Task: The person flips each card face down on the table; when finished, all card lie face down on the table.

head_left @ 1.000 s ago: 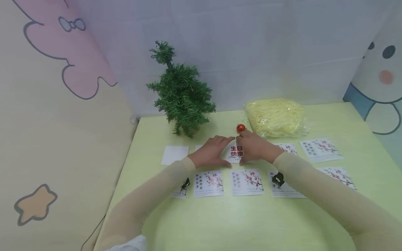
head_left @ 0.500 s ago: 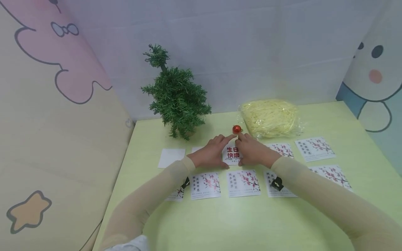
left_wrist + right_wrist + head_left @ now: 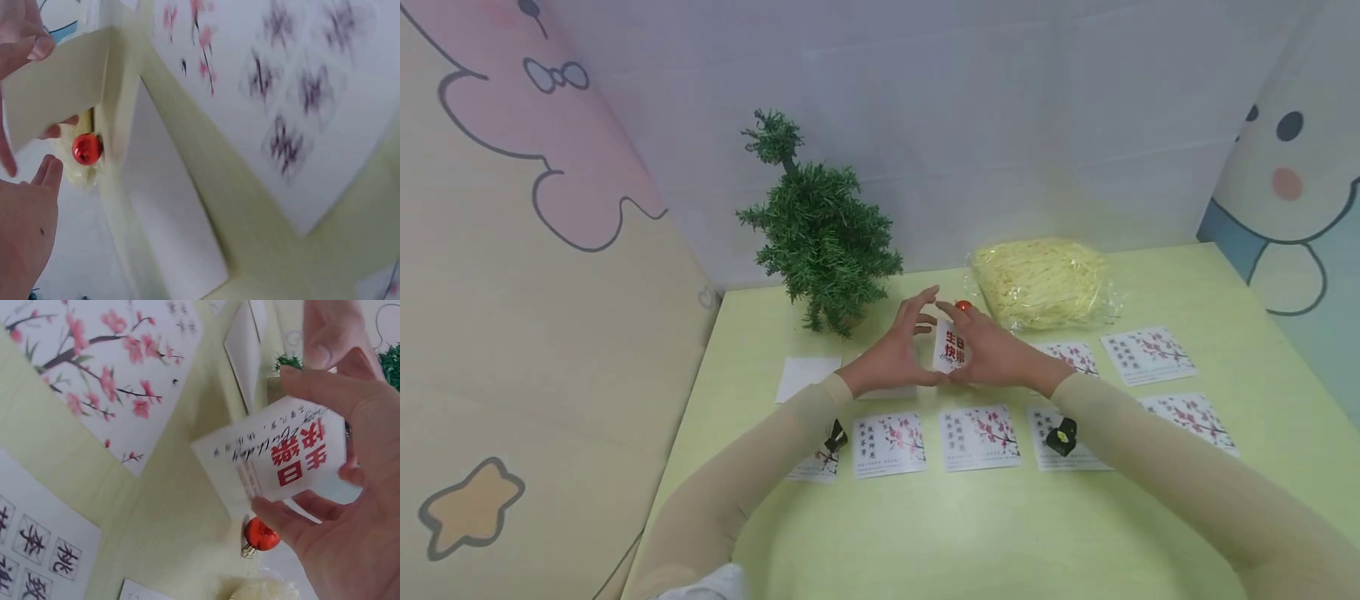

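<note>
A white card with red characters (image 3: 950, 348) is raised off the table and tilted, gripped by my right hand (image 3: 1000, 354). The right wrist view shows the printed face of the card (image 3: 275, 459) between thumb and fingers of the right hand (image 3: 369, 437). My left hand (image 3: 889, 358) is at the card's left, fingers spread and thumb near the right thumb; whether it touches the card I cannot tell. From the left wrist, the card's plain back (image 3: 59, 84) shows above the left hand (image 3: 25, 228). A red ball (image 3: 963, 306) sits just behind the right fingers.
Blossom-printed cards (image 3: 890, 444) lie in a front row and at the right (image 3: 1148, 356). Plain white cards (image 3: 807, 377) lie at the left, one partly under the left hand. A small green tree (image 3: 827, 242) and a bag of yellow shreds (image 3: 1041, 283) stand behind.
The card with red characters has risen from the table and tilted in my right hand. My left fingers have lifted and spread, uncovering more of the plain card beneath.
</note>
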